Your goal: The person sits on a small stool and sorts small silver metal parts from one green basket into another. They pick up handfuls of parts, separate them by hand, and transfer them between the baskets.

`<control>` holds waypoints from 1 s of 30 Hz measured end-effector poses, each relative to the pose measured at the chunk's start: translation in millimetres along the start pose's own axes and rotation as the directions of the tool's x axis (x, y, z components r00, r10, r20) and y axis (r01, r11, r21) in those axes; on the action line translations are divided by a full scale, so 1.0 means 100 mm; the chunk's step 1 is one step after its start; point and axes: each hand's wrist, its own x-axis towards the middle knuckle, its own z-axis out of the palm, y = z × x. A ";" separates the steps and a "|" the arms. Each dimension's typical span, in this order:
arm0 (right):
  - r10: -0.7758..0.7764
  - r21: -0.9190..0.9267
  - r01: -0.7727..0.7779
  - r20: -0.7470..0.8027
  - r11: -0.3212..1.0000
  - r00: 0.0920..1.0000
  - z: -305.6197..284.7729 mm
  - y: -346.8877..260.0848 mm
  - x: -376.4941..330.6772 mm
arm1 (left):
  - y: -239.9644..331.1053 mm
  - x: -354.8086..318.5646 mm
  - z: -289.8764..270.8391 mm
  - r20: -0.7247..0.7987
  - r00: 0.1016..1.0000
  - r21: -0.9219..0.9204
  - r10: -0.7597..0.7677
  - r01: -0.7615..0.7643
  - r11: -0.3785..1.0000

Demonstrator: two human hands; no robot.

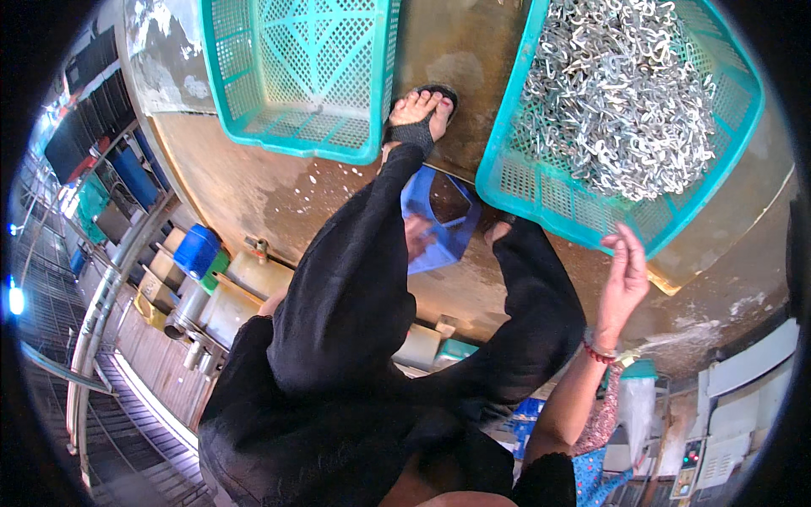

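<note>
A turquoise plastic basket (498,139) at the upper right holds a heap of small, bent, silver metal hooks (621,93). My right hand (623,275) is at its near rim, fingers loosely stretched out, with nothing visible in them. Whether the fingertips touch the rim I cannot tell. Between my legs, my left hand (416,237) is smeared by motion and partly hidden behind my left leg. It lies over or beside a blue plastic piece with an open frame (456,241); whether it grips this is unclear.
Another turquoise basket (296,150), with no hooks visible inside, stands at the upper left. My sandalled foot (418,114) is between the baskets on the wet brown floor (329,194). Blue and green containers (196,252) and a metal railing (106,296) are at the left.
</note>
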 end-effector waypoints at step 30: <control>-0.304 -0.299 0.060 -0.916 0.952 0.260 0.18 0.69 -0.15 | -0.92 -0.72 0.02 -0.022 0.945 -0.344 0.327 -0.314 0.885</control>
